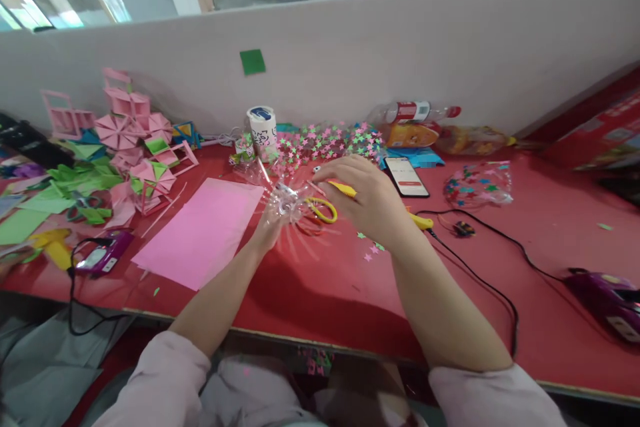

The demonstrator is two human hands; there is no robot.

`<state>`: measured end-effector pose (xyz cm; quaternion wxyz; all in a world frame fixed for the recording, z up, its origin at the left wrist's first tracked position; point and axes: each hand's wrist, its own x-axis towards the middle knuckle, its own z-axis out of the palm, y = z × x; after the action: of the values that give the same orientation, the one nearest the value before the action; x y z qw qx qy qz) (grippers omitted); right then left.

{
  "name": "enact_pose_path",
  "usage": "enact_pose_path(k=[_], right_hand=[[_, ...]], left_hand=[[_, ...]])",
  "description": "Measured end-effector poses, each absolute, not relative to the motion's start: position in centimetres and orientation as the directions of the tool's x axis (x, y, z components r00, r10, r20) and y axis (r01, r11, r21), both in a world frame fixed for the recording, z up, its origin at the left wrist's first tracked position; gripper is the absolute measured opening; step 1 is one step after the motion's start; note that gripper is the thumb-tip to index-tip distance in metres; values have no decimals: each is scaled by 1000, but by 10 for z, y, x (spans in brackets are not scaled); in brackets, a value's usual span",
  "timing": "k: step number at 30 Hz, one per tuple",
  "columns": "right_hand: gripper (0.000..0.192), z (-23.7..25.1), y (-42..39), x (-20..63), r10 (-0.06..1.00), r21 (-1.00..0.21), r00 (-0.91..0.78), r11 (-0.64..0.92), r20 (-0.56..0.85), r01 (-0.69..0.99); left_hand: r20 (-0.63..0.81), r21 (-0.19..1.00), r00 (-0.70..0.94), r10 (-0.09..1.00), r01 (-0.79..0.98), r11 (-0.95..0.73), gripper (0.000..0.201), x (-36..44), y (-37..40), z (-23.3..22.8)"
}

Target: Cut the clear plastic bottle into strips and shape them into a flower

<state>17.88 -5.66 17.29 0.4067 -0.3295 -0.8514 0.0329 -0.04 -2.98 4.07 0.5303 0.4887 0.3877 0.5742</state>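
My left hand (270, 222) is closed around a clear plastic piece (290, 204), cut into thin strips that spread outward like a flower. Just right of it, my right hand (367, 197) is closed on a slim yellow tool (343, 188) with a ridged handle; its exact kind is partly hidden by the fingers. Between and beneath the hands lies a pair of scissors with yellow loops (327, 209). A yellow handle (423, 221) with a black cord shows past my right wrist; whether it joins the held tool I cannot tell.
Pink paper (205, 234) lies at left, near folded paper models (125, 124) and a yellow glue gun (55, 247). Behind stand a white canister (262, 130), star confetti (330, 144) and plastic bottles (410, 112). A phone (407, 177) and purple box (607, 300) are right.
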Motion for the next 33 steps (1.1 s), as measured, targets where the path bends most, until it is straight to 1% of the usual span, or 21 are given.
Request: enact_pose_path(k=[3,5,8,10,13,15,17,20,22,25,30,31,33], right_hand=[[16,175,-58,182,643,-415,-429,751,634,513],[15,176,-59,185,694,-497,-358,707,624,504],[14,169,-57,191,758,-626,-208,634,618,454],[14,155,-53,196,790,-704,-100,589,605,398],[14,121,-43,203,832,-793,47,507,552,339],[16,95,-35,205,862,-834,78,456,500,311],[24,73,-29,203,883,-859,56,436,466,266],[47,57,-25,195,905,-895,-93,425,416,135],[52,57,-27,188,898,-906,-182,418,400,68],[46,61,-35,178,894,-904,-218,419,392,91],[30,51,-52,169,899,-887,-163,432,408,163],[28,47,-55,168,896,-881,-170,438,411,180],[31,41,-61,169,881,-858,-216,464,421,219]], left_hand=[[119,925,159,980,-376,-51,33,-1,-29,42],[101,913,215,971,-408,-4,31,-2,-29,45],[89,902,245,966,-430,26,33,-3,-30,46],[88,894,261,961,-446,39,36,-3,-29,44],[83,879,285,955,-473,65,37,-4,-28,40],[64,879,305,950,-468,91,35,-3,-27,38],[37,886,326,945,-449,120,32,-3,-27,39],[31,893,346,938,-432,130,26,-1,-27,47],[35,897,358,933,-423,128,24,0,-27,54],[20,904,354,935,-406,134,25,1,-27,61],[24,891,311,950,-437,120,30,3,-28,50],[17,892,315,949,-433,128,32,2,-29,46],[-7,901,321,947,-408,145,36,1,-32,37]])
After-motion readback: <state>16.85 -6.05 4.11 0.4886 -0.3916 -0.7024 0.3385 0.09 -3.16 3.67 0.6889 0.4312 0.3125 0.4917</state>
